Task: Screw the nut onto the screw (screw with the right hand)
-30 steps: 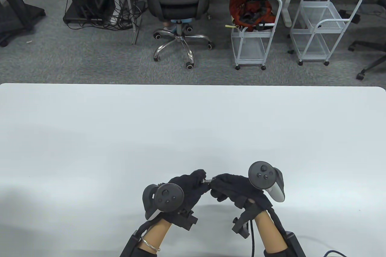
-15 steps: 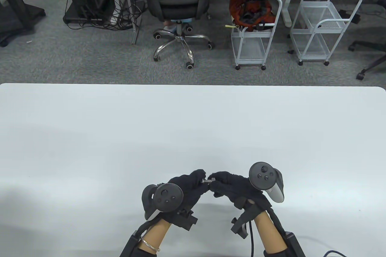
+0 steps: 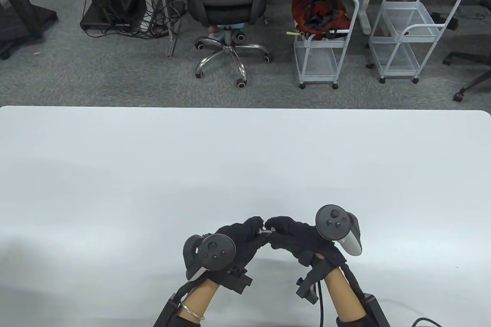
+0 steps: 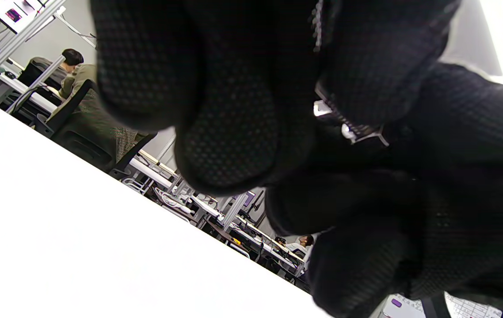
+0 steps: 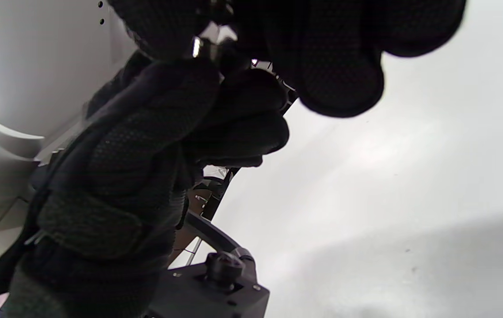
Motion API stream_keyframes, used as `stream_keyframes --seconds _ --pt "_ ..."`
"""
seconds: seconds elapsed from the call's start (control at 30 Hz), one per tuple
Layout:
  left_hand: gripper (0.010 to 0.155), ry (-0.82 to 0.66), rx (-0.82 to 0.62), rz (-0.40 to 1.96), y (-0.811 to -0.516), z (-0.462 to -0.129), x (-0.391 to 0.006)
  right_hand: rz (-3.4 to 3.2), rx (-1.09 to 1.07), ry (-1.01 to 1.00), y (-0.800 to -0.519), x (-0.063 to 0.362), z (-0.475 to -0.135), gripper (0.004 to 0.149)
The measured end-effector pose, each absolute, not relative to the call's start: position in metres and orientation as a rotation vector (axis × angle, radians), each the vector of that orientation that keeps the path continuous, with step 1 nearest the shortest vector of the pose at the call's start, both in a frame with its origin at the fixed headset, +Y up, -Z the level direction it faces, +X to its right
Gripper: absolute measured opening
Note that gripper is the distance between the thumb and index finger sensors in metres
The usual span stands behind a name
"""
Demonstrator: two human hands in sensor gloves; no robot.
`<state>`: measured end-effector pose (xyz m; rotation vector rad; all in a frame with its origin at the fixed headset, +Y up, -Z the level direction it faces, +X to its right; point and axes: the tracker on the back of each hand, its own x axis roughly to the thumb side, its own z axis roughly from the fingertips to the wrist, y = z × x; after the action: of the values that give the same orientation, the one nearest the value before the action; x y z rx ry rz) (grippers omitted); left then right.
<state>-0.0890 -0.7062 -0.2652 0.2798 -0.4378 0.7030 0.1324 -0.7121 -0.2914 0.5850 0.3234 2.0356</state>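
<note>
I see a white table (image 3: pixel 245 158) with rounded far corners filling the lower part of the table view, its matte top showing only soft grey shadows near the front edge. In the left wrist view the same white top (image 4: pixel 79 247) runs across at a slant. I cannot make out anything resting directly on it.

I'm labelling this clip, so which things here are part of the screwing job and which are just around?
Part of the job:
left hand
right hand
screw and nut, a small metal piece between the fingertips of both hands; the two cannot be told apart

Just around:
white table
office chair
two wire carts
</note>
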Motion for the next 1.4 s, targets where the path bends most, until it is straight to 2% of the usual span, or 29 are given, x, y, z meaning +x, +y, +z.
stream_keyframes --seconds 0.1,0.2,0.33,0.47,0.53,0.63,0.73,0.83,0.97,1.03,1.1,1.2,1.33,1.4 --pt "0.048 -0.449 0.282 0.695 -0.7061 -0.2633 -0.0858 2.099 0.506 0.275 -0.7115 0.1349 -0.2909 0.055" --pt "0.048 -0.455 0.294 0.670 -0.7050 -0.2619 -0.0848 2.031 0.578 0.335 -0.7089 0.1353 -0.2902 0.060" --pt "0.048 -0.467 0.292 0.683 -0.7031 -0.2607 -0.0844 2.113 0.530 0.281 -0.7054 0.1358 -0.2893 0.053" --pt "0.048 -0.462 0.306 0.666 -0.7026 -0.2604 -0.0849 2.100 0.556 0.304 -0.7050 0.1360 -0.2872 0.060" --pt "0.048 -0.451 0.304 0.671 -0.7027 -0.2609 -0.0866 2.079 0.589 0.332 -0.7044 0.1351 -0.2881 0.054" --pt "0.049 -0.450 0.298 0.682 -0.7031 -0.2611 -0.0869 2.147 0.528 0.277 -0.7050 0.1357 -0.2879 0.050" --pt "0.048 -0.450 0.297 0.683 -0.7027 -0.2612 -0.0869 2.103 0.581 0.320 -0.7053 0.1346 -0.2872 0.060" --pt "0.048 -0.451 0.296 0.688 -0.7028 -0.2616 -0.0865 2.102 0.594 0.338 -0.7051 0.1334 -0.2882 0.053" --pt "0.049 -0.451 0.296 0.683 -0.7026 -0.2615 -0.0864 2.116 0.549 0.310 -0.7066 0.1352 -0.2871 0.053" --pt "0.048 -0.451 0.294 0.693 -0.7024 -0.2617 -0.0865 2.078 0.575 0.335 -0.7056 0.1349 -0.2872 0.059" --pt "0.048 -0.453 0.295 0.692 -0.7024 -0.2617 -0.0862 2.083 0.613 0.326 -0.7049 0.1346 -0.2883 0.053" --pt "0.049 -0.460 0.297 0.688 -0.7022 -0.2614 -0.0853 2.119 0.556 0.297 -0.7063 0.1362 -0.2876 0.053" --pt "0.048 -0.456 0.305 0.674 -0.7020 -0.2612 -0.0858 2.045 0.627 0.363 -0.7074 0.1331 -0.2873 0.063" --pt "0.049 -0.453 0.306 0.671 -0.7020 -0.2612 -0.0862 2.077 0.636 0.373 -0.7060 0.1317 -0.2878 0.054"
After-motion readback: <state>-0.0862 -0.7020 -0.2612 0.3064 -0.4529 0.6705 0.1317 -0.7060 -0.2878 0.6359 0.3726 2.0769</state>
